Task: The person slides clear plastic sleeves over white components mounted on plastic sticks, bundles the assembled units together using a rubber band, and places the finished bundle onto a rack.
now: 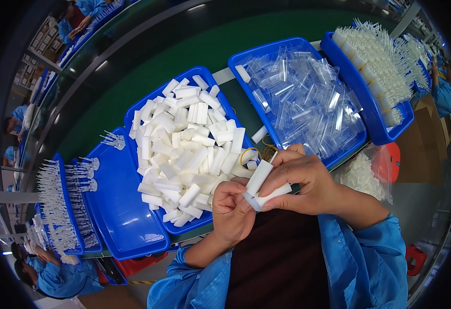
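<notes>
Pinching a small translucent plastic sleeve [253, 202], the left hand [232, 212] has its fingers closed, while the right hand [304, 181] grips two white oblong blocks [259, 178] between thumb and fingers, their ends meeting the sleeve. Close at 10 o'clock, a blue plastic tray heaped with white blocks [204, 220] brings its rim just beside the left hand. At 1 o'clock, a blue plastic tray of clear sleeves [350, 153] lies near the right hand. Between them, at 12 o'clock, runs a narrow gap with a loose white block [259, 135] and thin yellow rubber bands [248, 160]. Wider room opens at 9 o'clock, where a shallow blue tray [128, 211] shows mostly bare bottom, and past the trays toward 11 o'clock, over the dark green counter [199, 47].

Fingers and thumb cover part of the sleeve; whether either block's tip sits inside it, I cannot tell. At 3 o'clock, the right forearm partly hides a clear bag of white pieces [360, 176]. Spiky white parts [55, 206] at far 9 o'clock blur together, and the dark fisheye rim cuts off blue-sleeved co-workers [68, 278] toward 8 o'clock.
</notes>
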A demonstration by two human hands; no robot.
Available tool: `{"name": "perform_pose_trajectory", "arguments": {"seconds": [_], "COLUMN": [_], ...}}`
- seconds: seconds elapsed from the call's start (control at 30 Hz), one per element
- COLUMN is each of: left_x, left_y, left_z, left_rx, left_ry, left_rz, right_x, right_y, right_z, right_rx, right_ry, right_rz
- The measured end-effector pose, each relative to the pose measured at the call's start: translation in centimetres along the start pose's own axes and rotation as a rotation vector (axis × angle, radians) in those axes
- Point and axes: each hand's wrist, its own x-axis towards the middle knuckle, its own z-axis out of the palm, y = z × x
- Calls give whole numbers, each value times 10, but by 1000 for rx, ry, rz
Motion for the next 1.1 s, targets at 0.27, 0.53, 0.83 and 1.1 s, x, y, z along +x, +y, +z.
{"name": "perform_pose_trajectory", "arguments": {"seconds": [0.27,0.53,0.83,1.1], "left_x": [1,1,-7,-9], "left_y": [7,7,28,55], "left_z": [-1,-5,-13,-17], "left_rx": [-94,-126,-176,242], "left_ry": [-61,-57,-19,0], "left_rz": [57,96,108,385], "right_x": [7,13,37,150], "right_y": [-10,-11,-38,11], "right_z": [-2,10,2,-8], "right_rx": [-120,-164,-279,-580], "right_ry": [11,36,-134,-73], "right_rz": [-47,-141,-218,-91]}}
